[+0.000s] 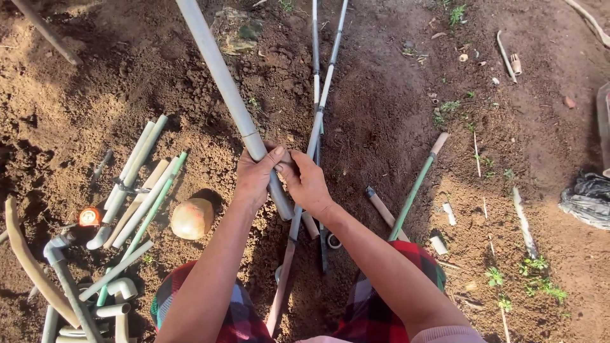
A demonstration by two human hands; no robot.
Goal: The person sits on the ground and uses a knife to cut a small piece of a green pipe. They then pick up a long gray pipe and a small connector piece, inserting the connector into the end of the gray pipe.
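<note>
A long grey plastic pipe [216,70] slants from the top of the view down to my hands, with a joint or sleeve just above my grip. My left hand [255,174] wraps around it, and my right hand [306,181] closes on the same pipe from the right side. The pipe's lower end [279,202] pokes out below my hands. Two thin long pipes [325,82] lie on the brown soil behind my hands, running away from me. My knees in red checked cloth [375,311] are at the bottom.
A heap of short grey and green pipe pieces and elbows [136,190] lies at the left, with a round brownish ball-like object [192,218] and a small orange item [89,216]. A green-and-tan pipe [416,187] lies right of me. A black plastic bag [588,200] sits at the right edge.
</note>
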